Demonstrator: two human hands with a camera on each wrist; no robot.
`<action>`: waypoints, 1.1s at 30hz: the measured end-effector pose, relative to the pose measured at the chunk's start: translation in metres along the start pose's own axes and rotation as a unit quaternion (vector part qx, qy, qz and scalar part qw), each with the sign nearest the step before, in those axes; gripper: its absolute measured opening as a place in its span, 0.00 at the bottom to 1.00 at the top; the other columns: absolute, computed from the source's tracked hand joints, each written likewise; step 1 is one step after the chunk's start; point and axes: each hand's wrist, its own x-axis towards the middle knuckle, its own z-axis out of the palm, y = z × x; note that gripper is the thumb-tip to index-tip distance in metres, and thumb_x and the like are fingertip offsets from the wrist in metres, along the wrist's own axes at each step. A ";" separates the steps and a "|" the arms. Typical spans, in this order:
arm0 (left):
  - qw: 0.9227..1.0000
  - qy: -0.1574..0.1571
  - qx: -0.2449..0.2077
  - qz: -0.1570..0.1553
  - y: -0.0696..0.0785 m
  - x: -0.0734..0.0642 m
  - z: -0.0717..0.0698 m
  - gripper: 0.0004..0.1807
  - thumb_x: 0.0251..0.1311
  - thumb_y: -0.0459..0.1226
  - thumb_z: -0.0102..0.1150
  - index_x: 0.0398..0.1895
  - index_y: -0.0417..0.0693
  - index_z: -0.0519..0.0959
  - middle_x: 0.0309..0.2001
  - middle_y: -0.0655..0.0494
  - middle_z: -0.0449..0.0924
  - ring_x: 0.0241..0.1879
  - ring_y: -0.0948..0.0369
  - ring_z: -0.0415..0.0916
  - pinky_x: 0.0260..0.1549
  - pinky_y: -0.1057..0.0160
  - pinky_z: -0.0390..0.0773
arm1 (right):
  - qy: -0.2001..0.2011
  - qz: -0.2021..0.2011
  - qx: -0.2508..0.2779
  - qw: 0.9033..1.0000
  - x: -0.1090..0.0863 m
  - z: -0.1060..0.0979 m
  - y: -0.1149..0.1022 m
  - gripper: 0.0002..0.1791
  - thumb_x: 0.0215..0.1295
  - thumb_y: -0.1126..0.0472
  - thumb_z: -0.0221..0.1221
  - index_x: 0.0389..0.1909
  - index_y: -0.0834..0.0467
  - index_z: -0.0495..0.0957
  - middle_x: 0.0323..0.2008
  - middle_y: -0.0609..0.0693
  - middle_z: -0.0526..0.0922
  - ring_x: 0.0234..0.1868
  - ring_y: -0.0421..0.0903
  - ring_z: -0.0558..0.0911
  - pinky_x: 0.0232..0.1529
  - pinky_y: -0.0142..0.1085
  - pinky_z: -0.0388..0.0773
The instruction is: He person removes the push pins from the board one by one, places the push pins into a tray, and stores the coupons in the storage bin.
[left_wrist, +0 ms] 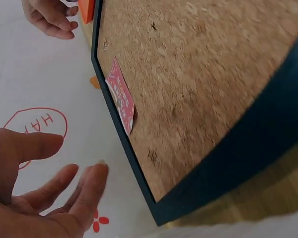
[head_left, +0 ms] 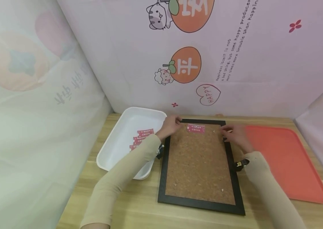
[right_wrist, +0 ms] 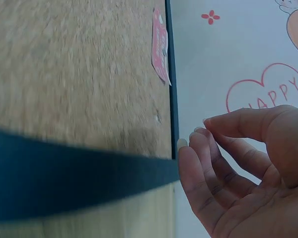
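Observation:
A cork board in a black frame lies on the table. One pink-red paper coupon is on the cork along its far edge; in the left wrist view this coupon bulges slightly off the cork. My left hand is by the board's far left corner, thumb and fingers apart and holding nothing. Over by the far right corner is my right hand. Its fingers are loosely bent, the thumb near the index fingertip, and no object shows between them.
Left of the board stands a white plastic tub with several similar coupons inside. A flat red tray lies to the right on the wooden table. Printed white cloth hangs behind and at both sides.

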 end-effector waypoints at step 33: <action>0.996 0.007 0.004 -0.084 -0.001 0.031 0.058 0.21 0.61 0.30 0.67 0.58 0.45 0.80 0.54 0.48 0.85 0.53 0.52 0.81 0.57 0.53 0.82 | -0.009 0.040 0.075 0.996 0.058 0.068 -0.020 0.18 0.77 0.62 0.54 0.59 0.68 0.81 0.56 0.68 0.84 0.52 0.55 0.88 0.43 0.27 0.85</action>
